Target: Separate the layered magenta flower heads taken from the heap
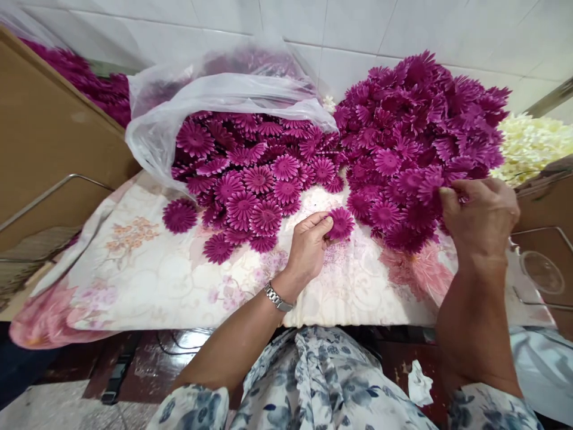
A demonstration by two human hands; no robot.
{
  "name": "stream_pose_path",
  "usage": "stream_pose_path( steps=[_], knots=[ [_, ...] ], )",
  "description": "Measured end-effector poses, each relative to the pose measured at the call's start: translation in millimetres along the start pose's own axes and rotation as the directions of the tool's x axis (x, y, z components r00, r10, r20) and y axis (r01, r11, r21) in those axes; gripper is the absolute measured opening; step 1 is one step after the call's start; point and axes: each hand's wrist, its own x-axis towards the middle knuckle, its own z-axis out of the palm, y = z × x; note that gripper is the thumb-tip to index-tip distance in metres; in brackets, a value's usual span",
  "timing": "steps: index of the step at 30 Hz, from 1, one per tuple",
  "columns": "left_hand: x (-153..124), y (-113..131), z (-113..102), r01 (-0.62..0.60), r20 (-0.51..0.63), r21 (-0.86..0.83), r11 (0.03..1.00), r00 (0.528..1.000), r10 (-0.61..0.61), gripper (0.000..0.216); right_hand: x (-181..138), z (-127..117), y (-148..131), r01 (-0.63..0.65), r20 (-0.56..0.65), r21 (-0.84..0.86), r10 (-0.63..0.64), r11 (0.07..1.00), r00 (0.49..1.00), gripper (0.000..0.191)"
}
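Note:
Between thumb and fingers, my left hand (310, 242) pinches a flat magenta artificial flower (341, 223) above the middle of the table. My right hand (481, 215) is closed on a magenta petal piece (430, 184) at the right edge of a tall heap of petal pieces (403, 119). Part of that grip is hidden by the hand itself. To the left, a clear plastic bag (150, 134) lies with its mouth towards me, and loose flower heads (257, 179) spill from it. One separate flower head (179, 215) rests left of the spill.
A floral tablecloth (147, 275) covers the table. Cardboard boxes flank it, one on the left (58, 113) and one on the right (544, 209). Cream flowers (535, 143) sit at the far right. Behind rises a white tiled wall (358, 27).

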Motion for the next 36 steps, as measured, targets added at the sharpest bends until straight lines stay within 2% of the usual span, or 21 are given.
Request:
stream_pose_path(
  steps=[2, 4, 5, 7, 8, 11, 16, 21, 24, 27, 30, 32, 34, 36],
  knots=[
    [0, -1, 0, 0.006, 0.011, 0.003, 1.000, 1.000, -0.006, 0.013, -4, -1, -9, 0.032, -0.035, 0.017, -0.032, 0.999, 0.999, 0.014],
    [0, -2, 0, 0.007, 0.021, 0.016, 1.000, 1.000, -0.007, 0.012, -15, -3, -39, 0.108, -0.065, 0.160, -0.098, 0.981, 0.993, 0.012],
    [0, -3, 0, -0.003, 0.027, 0.027, 1.000, 1.000, 0.003, 0.011, -22, -4, -59, 0.161, -0.018, 0.315, -0.164, 0.935, 0.986, 0.006],
    [0, -4, 0, -0.034, 0.037, 0.050, 0.998, 0.999, 0.032, 0.010, -34, -1, -95, 0.204, 0.115, 0.588, -0.330, 0.782, 0.937, 0.006],
    [0, -5, 0, -0.038, 0.041, 0.058, 0.998, 0.999, 0.036, 0.010, -40, 2, -109, 0.188, 0.171, 0.625, -0.368, 0.758, 0.914, 0.006],
    [1, -5, 0, -0.030, 0.026, 0.085, 0.996, 0.999, 0.028, 0.013, -50, 12, -127, 0.125, 0.202, 0.699, -0.362, 0.704, 0.910, 0.013],
    [2, -3, 2, -0.051, -0.052, 0.124, 0.991, 0.997, 0.058, 0.019, -53, 16, -121, 0.134, 0.148, 0.704, -0.328, 0.697, 0.933, 0.016],
    [1, 2, 4, -0.039, -0.006, 0.052, 0.998, 0.999, 0.039, 0.020, -35, 3, -104, 0.149, 0.029, 0.607, -0.209, 0.781, 0.977, 0.011],
    [1, 3, 3, -0.051, -0.049, 0.038, 0.998, 0.997, 0.052, 0.021, -15, -7, -78, 0.012, -0.003, 0.505, -0.012, 0.863, 1.000, 0.012],
    [1, 4, 3, -0.034, -0.042, 0.050, 0.998, 0.998, 0.036, 0.021, -2, -12, -43, -0.147, 0.056, 0.350, 0.135, 0.925, 0.989, 0.011],
    [-1, 3, 4, -0.026, -0.026, 0.042, 0.999, 0.999, 0.027, 0.019, 0, -12, -10, -0.156, 0.083, 0.092, 0.148, 0.983, 0.985, 0.011],
    [-1, 3, 5, -0.033, -0.017, 0.035, 0.999, 0.999, 0.034, 0.017, -2, -11, -2, -0.125, 0.095, 0.005, 0.124, 0.992, 0.988, 0.009],
    [-1, 2, 5, -0.031, 0.001, 0.042, 0.999, 1.000, 0.031, 0.015, -7, -12, -13, -0.072, 0.069, 0.043, 0.069, 0.996, 0.995, 0.010],
    [-1, 1, 4, -0.025, 0.017, 0.052, 0.998, 1.000, 0.024, 0.013, -14, -11, -41, 0.011, 0.051, 0.218, -0.022, 0.976, 0.998, 0.011]
  ],
)
